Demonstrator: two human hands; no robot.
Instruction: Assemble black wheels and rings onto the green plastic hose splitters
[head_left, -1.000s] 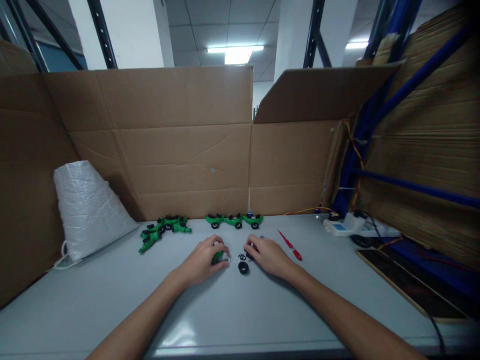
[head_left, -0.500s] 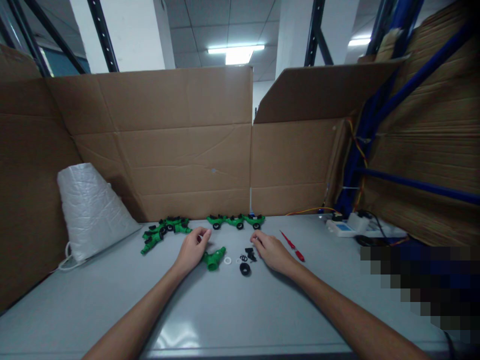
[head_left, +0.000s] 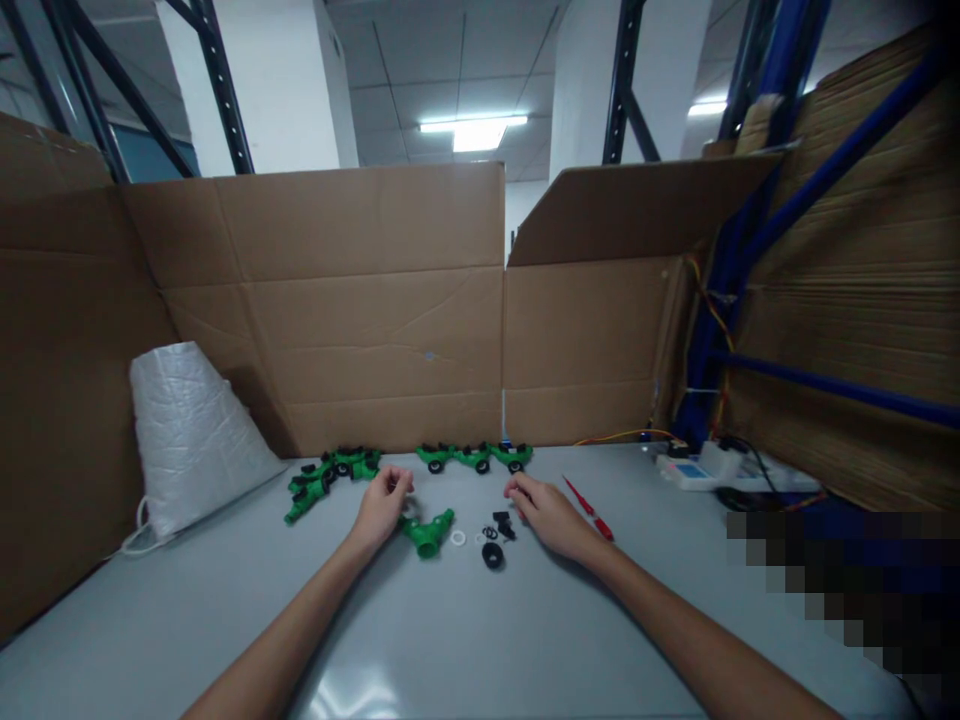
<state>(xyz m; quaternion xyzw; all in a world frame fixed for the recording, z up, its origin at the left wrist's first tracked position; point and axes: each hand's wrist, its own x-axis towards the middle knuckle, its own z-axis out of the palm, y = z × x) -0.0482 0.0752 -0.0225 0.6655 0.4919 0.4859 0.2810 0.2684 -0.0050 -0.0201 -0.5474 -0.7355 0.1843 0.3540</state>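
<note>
My left hand (head_left: 381, 506) is curled with its fingers drawn together, just left of a green plastic T-shaped fitting (head_left: 427, 536). Whatever it may pinch is hidden. Across from it, my right hand (head_left: 546, 512) rests low over the table with bent fingers and thumb close together; I cannot make out anything in them. Between the hands lie a white ring (head_left: 458, 538), small black rings (head_left: 490, 533), an angular black part (head_left: 504, 525) and a thick black ring (head_left: 493, 556). Right of my right hand lies a red screwdriver-like tool (head_left: 589, 508).
Several green fittings with black parts lie in a cluster (head_left: 330, 475) at back left and a row (head_left: 474, 458) at back centre. A silvery bag (head_left: 199, 440) leans at left. A power strip (head_left: 697, 475) sits at right. Cardboard walls (head_left: 375, 320) enclose the grey table (head_left: 442, 640).
The view has tilted up slightly, so everything sits a little lower. My left hand has drawn slightly left, while the right hand stays nearly in place. The loose parts lie as before.
</note>
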